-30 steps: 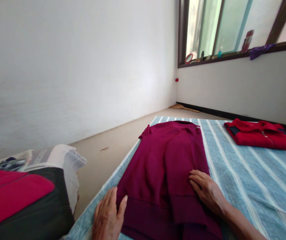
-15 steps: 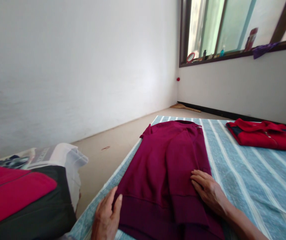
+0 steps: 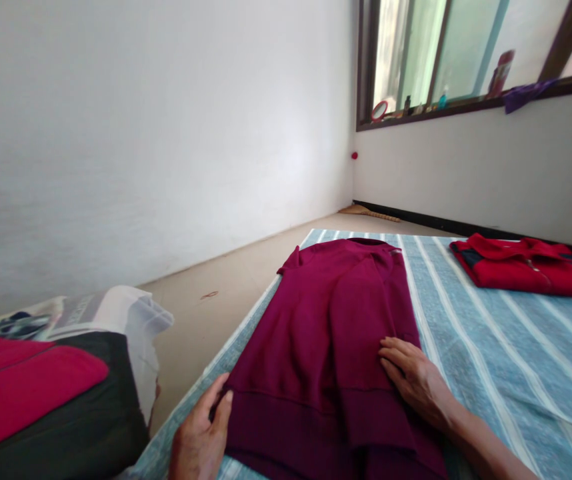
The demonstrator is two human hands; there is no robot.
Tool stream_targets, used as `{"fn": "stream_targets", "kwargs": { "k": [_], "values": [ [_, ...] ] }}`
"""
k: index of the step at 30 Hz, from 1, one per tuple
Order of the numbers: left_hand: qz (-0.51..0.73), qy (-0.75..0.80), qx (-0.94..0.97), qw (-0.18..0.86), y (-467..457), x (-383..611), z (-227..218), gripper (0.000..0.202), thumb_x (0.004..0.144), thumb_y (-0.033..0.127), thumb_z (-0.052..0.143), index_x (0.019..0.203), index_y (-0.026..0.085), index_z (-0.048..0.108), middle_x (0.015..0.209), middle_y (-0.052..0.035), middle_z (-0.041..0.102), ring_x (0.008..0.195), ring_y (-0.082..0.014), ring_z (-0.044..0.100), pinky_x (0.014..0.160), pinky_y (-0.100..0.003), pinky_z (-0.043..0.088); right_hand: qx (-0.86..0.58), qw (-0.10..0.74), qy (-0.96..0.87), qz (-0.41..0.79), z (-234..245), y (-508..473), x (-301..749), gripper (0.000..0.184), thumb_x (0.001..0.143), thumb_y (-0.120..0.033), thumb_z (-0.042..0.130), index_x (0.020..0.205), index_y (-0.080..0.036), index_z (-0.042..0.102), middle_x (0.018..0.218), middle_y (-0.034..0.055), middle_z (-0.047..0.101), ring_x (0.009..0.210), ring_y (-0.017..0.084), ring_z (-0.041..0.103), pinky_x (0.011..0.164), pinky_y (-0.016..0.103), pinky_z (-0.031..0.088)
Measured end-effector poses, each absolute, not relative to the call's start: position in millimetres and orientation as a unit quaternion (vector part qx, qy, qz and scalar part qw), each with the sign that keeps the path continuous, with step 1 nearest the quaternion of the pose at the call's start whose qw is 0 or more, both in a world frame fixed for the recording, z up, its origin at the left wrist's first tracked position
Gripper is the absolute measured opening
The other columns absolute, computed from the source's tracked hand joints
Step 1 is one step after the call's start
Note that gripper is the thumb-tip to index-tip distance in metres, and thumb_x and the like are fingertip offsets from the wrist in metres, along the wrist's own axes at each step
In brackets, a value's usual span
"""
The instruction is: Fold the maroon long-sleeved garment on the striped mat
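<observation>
The fingers of the left hand [image 3: 221, 402] have moved outward and now curl against the lower left edge of a maroon sweatshirt [image 3: 311, 347]. They stand partly spread, with their tips at the fabric's edge, but I cannot tell whether they have pinched the cloth or only touch it. The fingers of the right hand [image 3: 399, 353] lie flat and slightly apart on the folded sleeve [image 3: 371, 380], open and holding nothing; that hand stays in much the same place.

The sweatshirt lies flat and face down at the bottom centre of the frame, its sleeve folded across its back and its ribbed hem [image 3: 286, 423] nearest the person. Under it is a bedsheet [image 3: 521, 360] with blue and white stripes, which also carries a folded red shirt [image 3: 531, 270] at the right edge of the frame.

At the lower left, a red and black garment [image 3: 31, 380] sits on a clear plastic bag [image 3: 139, 327], just off the bedsheet. Beyond them, a beige floor [image 3: 226, 327] runs to the white walls. A broom [image 3: 369, 213] lies in the far corner, and a purple cloth [image 3: 521, 95] hangs from the window ledge at the upper right.
</observation>
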State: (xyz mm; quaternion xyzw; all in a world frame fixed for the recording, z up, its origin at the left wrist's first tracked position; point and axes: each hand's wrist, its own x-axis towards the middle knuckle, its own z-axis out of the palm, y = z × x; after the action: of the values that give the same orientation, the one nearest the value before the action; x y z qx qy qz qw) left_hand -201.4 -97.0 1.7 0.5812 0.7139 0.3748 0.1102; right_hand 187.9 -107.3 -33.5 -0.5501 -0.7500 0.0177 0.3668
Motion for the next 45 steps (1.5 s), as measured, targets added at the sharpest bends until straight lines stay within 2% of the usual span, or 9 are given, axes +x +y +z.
{"fn": "stream_targets", "kwargs": {
  "k": [5,9,12,16,21,26,35,40,45],
  "values": [
    [0.369,0.726,0.565,0.13,-93.0,-206.4,2.7,0.058,0.068,0.057,0.052,0.108,0.017,0.065,0.098,-0.008,0.074,0.086,-0.0258,0.07,0.08,-0.034,0.056,-0.548,0.371,-0.75,0.018,-30.6,-107.9,187.0,0.026,0.092,-0.028,0.045,0.099,-0.022,0.069,0.113,0.0073,0.066,0.107,0.024,0.06,0.095,0.041,0.048],
    [0.279,0.756,0.579,0.121,-94.0,-204.3,16.6,0.059,0.072,0.058,0.048,0.11,0.016,0.065,0.082,-0.0067,0.074,0.075,-0.0263,0.071,0.069,-0.035,0.056,-0.551,0.364,-0.751,0.016,-31.8,-107.7,187.3,0.025,0.093,-0.028,0.045,0.099,-0.022,0.069,0.114,0.0072,0.066,0.108,0.024,0.06,0.096,0.042,0.048],
    [0.22,0.773,0.586,0.107,-93.9,-203.1,24.7,0.061,0.073,0.059,0.047,0.11,0.014,0.065,0.081,-0.0092,0.073,0.081,-0.0294,0.07,0.073,-0.037,0.055,-0.55,0.366,-0.75,0.015,-32.8,-107.5,187.5,0.025,0.092,-0.028,0.045,0.099,-0.022,0.069,0.114,0.0074,0.066,0.108,0.024,0.06,0.096,0.041,0.048],
    [0.222,0.761,0.596,0.129,-93.1,-206.8,21.7,0.06,0.071,0.058,0.05,0.111,0.015,0.065,0.09,-0.0103,0.074,0.094,-0.0295,0.068,0.079,-0.035,0.055,-0.55,0.366,-0.75,0.014,-32.5,-107.3,187.7,0.025,0.092,-0.028,0.046,0.1,-0.022,0.069,0.114,0.0072,0.066,0.107,0.024,0.06,0.095,0.041,0.048],
    [0.268,0.726,0.623,0.116,-95.1,-212.4,10.7,0.047,0.073,0.051,0.053,0.106,0.021,0.066,0.091,-0.0051,0.074,0.09,-0.0272,0.07,0.077,-0.034,0.056,-0.549,0.36,-0.754,0.01,-31.7,-107.4,188.1,0.025,0.092,-0.027,0.046,0.099,-0.021,0.069,0.113,0.0075,0.067,0.107,0.024,0.06,0.095,0.041,0.048],
    [0.292,0.712,0.628,0.112,-96.2,-211.5,7.0,0.043,0.074,0.048,0.054,0.104,0.021,0.067,0.092,-0.0047,0.074,0.09,-0.0264,0.07,0.076,-0.032,0.057,-0.547,0.358,-0.757,0.007,-33.1,-107.0,188.2,0.025,0.092,-0.026,0.046,0.099,-0.021,0.069,0.114,0.0076,0.066,0.108,0.024,0.06,0.095,0.041,0.048],
    [0.276,0.717,0.627,0.128,-97.7,-210.4,6.5,0.05,0.076,0.049,0.05,0.114,0.017,0.063,0.1,-0.0083,0.073,0.097,-0.0266,0.068,0.085,-0.034,0.054,-0.543,0.359,-0.759,0.003,-33.1,-106.9,188.7,0.025,0.092,-0.027,0.045,0.099,-0.022,0.069,0.113,0.0071,0.066,0.108,0.024,0.06,0.095,0.041,0.048],
    [0.269,0.721,0.631,0.102,-99.3,-209.8,7.3,0.048,0.077,0.05,0.05,0.113,0.02,0.063,0.098,-0.0063,0.073,0.094,-0.0253,0.069,0.083,-0.033,0.054,-0.543,0.364,-0.756,0.006,-31.4,-107.3,188.1,0.025,0.092,-0.027,0.046,0.099,-0.021,0.069,0.113,0.0071,0.067,0.107,0.024,0.06,0.094,0.041,0.048],
    [0.253,0.731,0.626,0.095,-103.9,-208.0,8.5,0.057,0.076,0.053,0.048,0.118,0.017,0.06,0.099,-0.0089,0.073,0.093,-0.0268,0.069,0.082,-0.035,0.055,-0.538,0.363,-0.761,0.004,-33.4,-106.1,189.0,0.024,0.092,-0.026,0.046,0.099,-0.021,0.068,0.112,0.0071,0.067,0.107,0.024,0.061,0.094,0.041,0.049]
  ]
}}
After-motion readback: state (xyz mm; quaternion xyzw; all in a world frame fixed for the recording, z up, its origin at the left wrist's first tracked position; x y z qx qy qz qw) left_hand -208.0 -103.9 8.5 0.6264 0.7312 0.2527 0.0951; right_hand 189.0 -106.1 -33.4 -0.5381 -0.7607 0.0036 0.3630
